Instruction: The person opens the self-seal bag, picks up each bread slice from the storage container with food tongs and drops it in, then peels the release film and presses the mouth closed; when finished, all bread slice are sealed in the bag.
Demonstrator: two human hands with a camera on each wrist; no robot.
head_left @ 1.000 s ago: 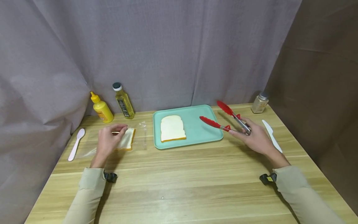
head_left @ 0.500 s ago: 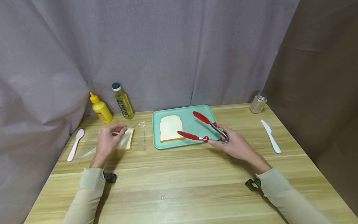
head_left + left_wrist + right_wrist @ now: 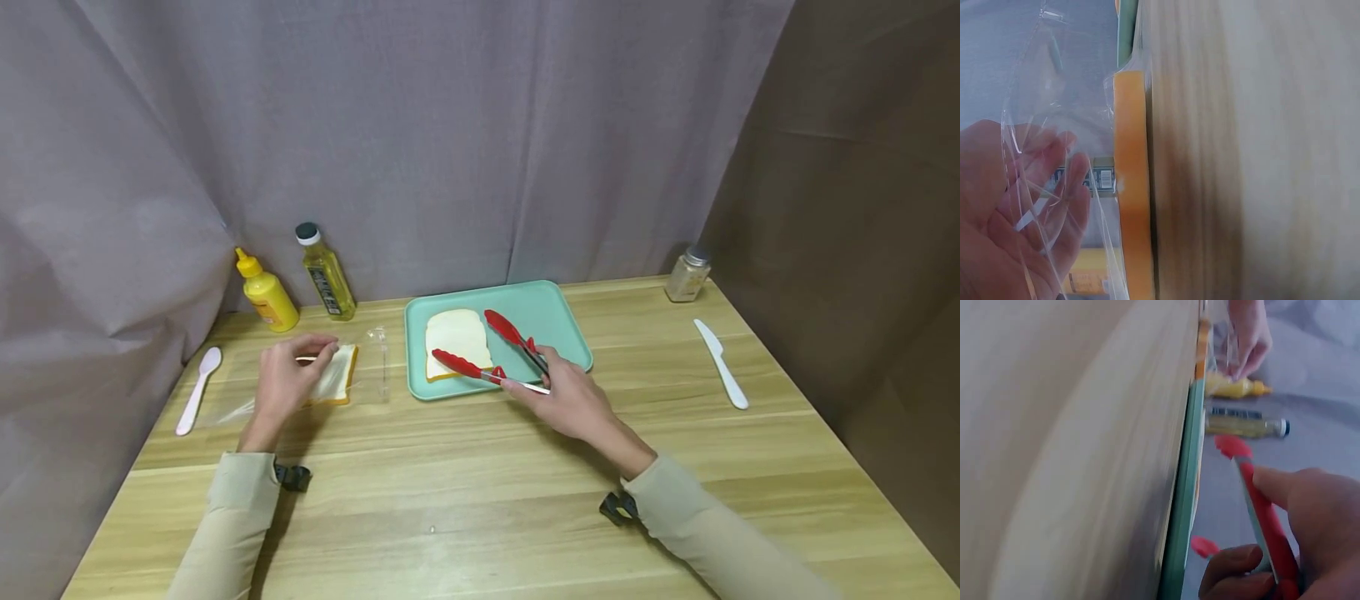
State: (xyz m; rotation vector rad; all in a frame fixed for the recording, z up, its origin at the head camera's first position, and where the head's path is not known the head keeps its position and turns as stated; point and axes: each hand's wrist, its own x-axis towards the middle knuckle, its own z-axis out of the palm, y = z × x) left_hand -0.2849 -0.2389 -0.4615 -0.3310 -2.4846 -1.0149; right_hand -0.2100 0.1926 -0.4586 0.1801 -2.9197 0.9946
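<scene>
A wooden table [image 3: 480, 492] stands against grey curtains [image 3: 420, 142], with a brown wall at the right. A green tray [image 3: 558, 321] sits at the back with a slice of bread [image 3: 455, 333] on it. The right hand [image 3: 572, 406] grips red tongs [image 3: 491, 354], fingers curled round the handles, the tips apart over the slice; whether they touch it is unclear. The left hand [image 3: 283, 382] pinches a clear bag [image 3: 367, 367] holding a second slice [image 3: 339, 375] left of the tray. Only the head view shows the white spoon [image 3: 195, 392], mustard bottle [image 3: 264, 292], oil bottle [image 3: 322, 273], jar [image 3: 686, 275] and white knife [image 3: 722, 364]. The left wrist view shows the fingers [image 3: 1054, 187] behind crinkled plastic; the right wrist view is blurred, with the hand cut off at the edge.
</scene>
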